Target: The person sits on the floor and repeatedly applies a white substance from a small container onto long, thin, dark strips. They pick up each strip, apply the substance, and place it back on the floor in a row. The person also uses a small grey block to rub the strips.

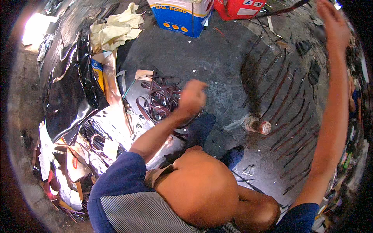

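Observation:
My left hand (193, 98) is curled closed and slightly blurred, above the right edge of a tangled heap of thin dark-brown strips (157, 95). Whether its fingers hold anything is hidden. At the far right, my right arm stretches forward, and my right hand (333, 29) reaches the upper edge of the view. A long dark strip (285, 9) runs leftward from its fingers, which look closed on the end. Between my hands, several dark strips (285, 105) lie roughly side by side in a slanting row on the dark work surface (221, 73). Near them lies a small cylinder (258, 125) with a reddish-white end.
Ahead stand a blue and white tin (180, 17) and a red container (239, 8). Crumpled cream paper (116, 27) and glossy black sheeting (72, 87) lie at the left, above scraps (75, 167). My bent knee (204, 186) rises close in front. A scissors-like dark tool (248, 181) lies beyond it.

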A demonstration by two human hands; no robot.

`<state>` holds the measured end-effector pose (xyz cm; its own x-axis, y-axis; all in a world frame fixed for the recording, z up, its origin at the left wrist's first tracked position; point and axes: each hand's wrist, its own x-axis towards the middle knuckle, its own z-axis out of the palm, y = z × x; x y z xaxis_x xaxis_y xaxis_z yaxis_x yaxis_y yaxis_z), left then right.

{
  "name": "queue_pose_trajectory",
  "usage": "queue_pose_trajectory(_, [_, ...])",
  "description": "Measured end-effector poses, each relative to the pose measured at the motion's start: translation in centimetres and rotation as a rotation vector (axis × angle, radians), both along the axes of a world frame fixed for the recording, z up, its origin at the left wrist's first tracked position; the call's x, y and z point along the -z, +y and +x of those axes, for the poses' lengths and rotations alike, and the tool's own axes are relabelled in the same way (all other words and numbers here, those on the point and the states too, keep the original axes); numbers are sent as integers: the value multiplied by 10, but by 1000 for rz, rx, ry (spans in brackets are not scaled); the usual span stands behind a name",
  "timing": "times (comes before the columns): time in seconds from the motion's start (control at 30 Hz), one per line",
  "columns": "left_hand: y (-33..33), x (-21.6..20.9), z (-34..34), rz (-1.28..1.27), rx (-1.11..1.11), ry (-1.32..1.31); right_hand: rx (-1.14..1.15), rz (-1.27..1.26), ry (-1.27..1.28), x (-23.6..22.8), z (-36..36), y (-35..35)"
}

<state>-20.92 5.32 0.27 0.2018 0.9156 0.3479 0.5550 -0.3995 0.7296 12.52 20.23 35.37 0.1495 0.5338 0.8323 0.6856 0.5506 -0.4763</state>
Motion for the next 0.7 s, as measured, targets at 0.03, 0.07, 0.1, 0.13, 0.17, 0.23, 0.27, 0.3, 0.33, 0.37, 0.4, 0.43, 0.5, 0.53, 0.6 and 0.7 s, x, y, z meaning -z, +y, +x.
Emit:
queue_pose_trajectory(0.03, [12,-4,-41,18,-151,94,35,43,-154,43,-14,11])
queue_pose_trajectory(0.07, [24,-3,-70,3,-303,188,169,-321,-290,79,-8,7])
queue_pose_trajectory(0.1, [32,-6,-93,-158,-382,225,122,-330,-265,119,-31,-1])
queue_pose_trajectory(0.13, [42,-10,-108,-319,-459,257,90,-470,-302,141,-72,-25])
queue_pose_trajectory(0.17, [56,-27,-97,-463,-484,327,-14,-588,-217,183,-74,-36])
queue_pose_trajectory(0.23, [60,-49,-83,-615,-502,470,-180,-825,-262,217,-109,-78])
queue_pose_trajectory(0.27, [57,-49,-76,-562,-439,522,-303,-946,-287,226,-118,-98])
queue_pose_trajectory(0.3, [49,-43,-69,-513,-384,579,-441,-971,-399,224,-125,-117])
queue_pose_trajectory(0.33, [39,-35,-63,-471,-325,638,-579,-1002,-510,222,-128,-135])
queue_pose_trajectory(0.37, [30,-16,-71,-384,-324,616,-651,-1050,-629,203,-133,-149])
queue_pose_trajectory(0.4, [21,11,-89,-301,-331,600,-736,-1094,-748,179,-141,-162])
queue_pose_trajectory(0.43, [17,26,-94,-213,-314,567,-730,-1103,-721,164,-139,-175])
queue_pose_trajectory(0.5, [12,25,-95,-241,-290,562,-720,-1112,-666,147,-129,-196])
queue_pose_trajectory(0.53, [9,23,-96,-254,-285,562,-714,-1138,-549,148,-126,-204])
queue_pose_trajectory(0.6, [4,-3,-75,-281,-68,594,-674,-1171,-321,157,-116,-217])
queue_pose_trajectory(0.7, [-16,-61,-28,-519,520,329,-531,-913,-168,206,-118,-239])
